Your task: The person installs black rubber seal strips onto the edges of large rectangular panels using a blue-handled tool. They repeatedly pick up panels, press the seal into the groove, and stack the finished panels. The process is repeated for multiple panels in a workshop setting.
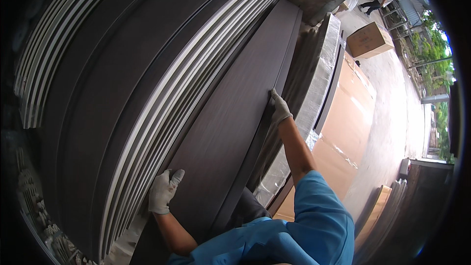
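A long dark brown panel (230, 103) with a lengthwise groove near its right side leans at a slant in front of me. My left hand (164, 191), in a whitish work glove, grips its left edge low down, with the thumb over the front face and the other fingers partly hidden behind. Farther up, my gloved right hand (280, 108) is closed on the panel's right edge, its fingertips at the groove. Left of the panel stands a stack of similar dark panels (132, 54) with pale edges, close beside my left hand.
To the right lie a plastic-wrapped stack (319, 68) and a large flat cardboard package (343, 113). A cardboard box (369, 39) sits on the pale floor (392, 98) beyond. Another person (385, 2) is in the far background. Several boards (380, 206) lean at the lower right.
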Available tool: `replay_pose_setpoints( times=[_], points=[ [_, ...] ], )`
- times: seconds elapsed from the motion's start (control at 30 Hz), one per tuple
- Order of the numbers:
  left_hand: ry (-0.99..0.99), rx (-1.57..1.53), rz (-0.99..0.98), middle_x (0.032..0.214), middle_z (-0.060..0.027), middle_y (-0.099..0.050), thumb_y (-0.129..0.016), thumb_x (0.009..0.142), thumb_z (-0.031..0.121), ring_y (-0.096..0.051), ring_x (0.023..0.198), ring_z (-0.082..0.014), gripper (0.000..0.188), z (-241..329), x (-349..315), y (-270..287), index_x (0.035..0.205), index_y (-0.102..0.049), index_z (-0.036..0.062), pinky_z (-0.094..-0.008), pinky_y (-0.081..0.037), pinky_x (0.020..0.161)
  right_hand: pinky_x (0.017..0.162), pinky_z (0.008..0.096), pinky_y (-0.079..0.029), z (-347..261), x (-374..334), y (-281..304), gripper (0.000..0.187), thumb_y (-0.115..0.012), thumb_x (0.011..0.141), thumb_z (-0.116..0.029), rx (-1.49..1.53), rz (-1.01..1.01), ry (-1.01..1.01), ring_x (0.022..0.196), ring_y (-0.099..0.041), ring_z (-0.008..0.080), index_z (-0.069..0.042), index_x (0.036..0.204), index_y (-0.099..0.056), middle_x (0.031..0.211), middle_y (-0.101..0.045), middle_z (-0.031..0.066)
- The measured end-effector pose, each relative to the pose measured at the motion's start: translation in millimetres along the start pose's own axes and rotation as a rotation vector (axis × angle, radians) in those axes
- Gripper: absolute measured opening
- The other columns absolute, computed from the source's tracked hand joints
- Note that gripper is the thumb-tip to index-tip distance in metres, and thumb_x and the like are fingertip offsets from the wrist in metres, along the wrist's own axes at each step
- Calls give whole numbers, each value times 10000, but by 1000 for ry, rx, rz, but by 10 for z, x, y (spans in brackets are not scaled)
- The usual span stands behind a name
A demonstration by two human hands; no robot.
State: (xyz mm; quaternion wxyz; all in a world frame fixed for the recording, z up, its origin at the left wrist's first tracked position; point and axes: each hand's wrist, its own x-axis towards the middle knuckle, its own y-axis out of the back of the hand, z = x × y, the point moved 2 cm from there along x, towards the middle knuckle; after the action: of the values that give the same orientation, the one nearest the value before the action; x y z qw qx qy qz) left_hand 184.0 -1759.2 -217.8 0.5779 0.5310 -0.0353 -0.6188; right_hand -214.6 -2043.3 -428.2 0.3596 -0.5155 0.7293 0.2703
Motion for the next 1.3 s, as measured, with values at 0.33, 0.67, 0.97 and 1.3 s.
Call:
replay_pose_setpoints(
  times=[0.33, 0.67, 0.97, 1.3],
  points=[
    [-25, -94, 6, 993, -290, -694, -488, 910, 722, -669, 987, -441, 842, 291, 925, -15, 1098, -677, -76, -458, -526, 848, 1210, 515, -152, -332, 7, -325, 984, -715, 844, -600, -122, -45, -7, 1507, -179, 347, -28, 1535, -311, 1651, -146, 192],
    [-26, -134, -23, 1162, -245, -687, -438, 929, 725, -645, 1121, -397, 831, -393, 1827, -529, 1258, -630, -14, -450, -491, 981, 1165, 490, -277, 1302, -199, -664, 872, -630, 928, -567, 145, -177, -161, 1433, -353, 328, -5, 1520, -323, 1548, -390, 180],
    [140, -232, -157, 1337, -211, -607, -471, 976, 624, -543, 1282, -370, 718, -1429, 2660, -1649, 1367, -555, 28, -431, -410, 1079, 1175, 581, -174, 2510, -2, -921, 849, -570, 975, -527, -46, 7, -155, 1518, -175, 330, -133, 1595, -145, 1655, -197, 120],
    [177, -171, -66, 1350, -260, -582, -474, 985, 592, -523, 1298, -395, 743, -2109, 3174, -2252, 1354, -543, -49, -413, -403, 1089, 1133, 377, -359, 3169, 577, -1037, 734, -564, 999, -420, -288, 138, -117, 1421, -396, 338, 41, 1514, -317, 1549, -392, 194]
  ],
)
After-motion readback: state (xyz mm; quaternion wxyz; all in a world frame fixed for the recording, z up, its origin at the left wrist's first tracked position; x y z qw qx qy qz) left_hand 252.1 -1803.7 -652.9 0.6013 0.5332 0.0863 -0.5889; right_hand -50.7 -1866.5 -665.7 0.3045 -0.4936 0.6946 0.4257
